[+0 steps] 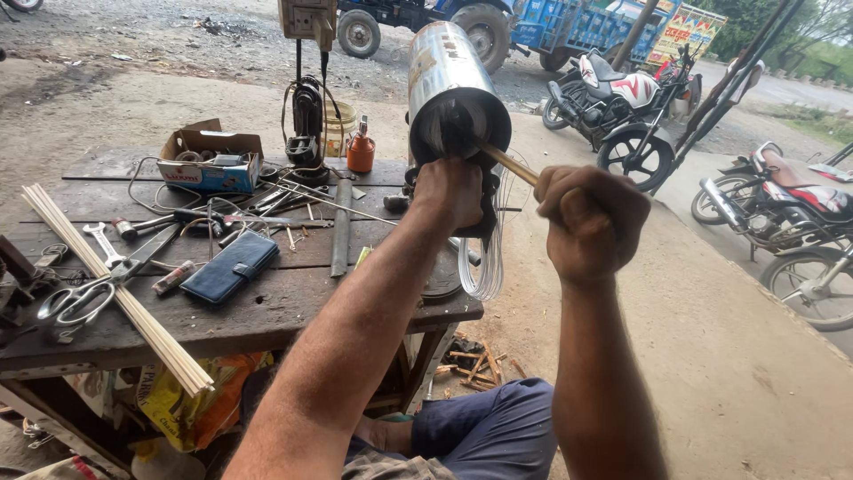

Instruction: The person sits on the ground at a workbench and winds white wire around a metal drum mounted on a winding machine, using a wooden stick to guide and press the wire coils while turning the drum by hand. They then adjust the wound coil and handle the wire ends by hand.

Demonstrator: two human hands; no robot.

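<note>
While left hand (449,191) steadies steel cylinder (451,89), right hand (591,222) grips rod (506,162)

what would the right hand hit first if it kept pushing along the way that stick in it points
Probably the open end of the shiny steel cylinder: the right hand grips a thin stick angled up-left into that opening, beside the left hand. Depth inside is unclear.

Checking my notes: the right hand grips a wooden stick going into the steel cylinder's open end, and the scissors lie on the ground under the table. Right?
Not quite. The scissors lie on the table, near its left end, as the head view shows. The right hand does grip the stick entering the cylinder.
</note>
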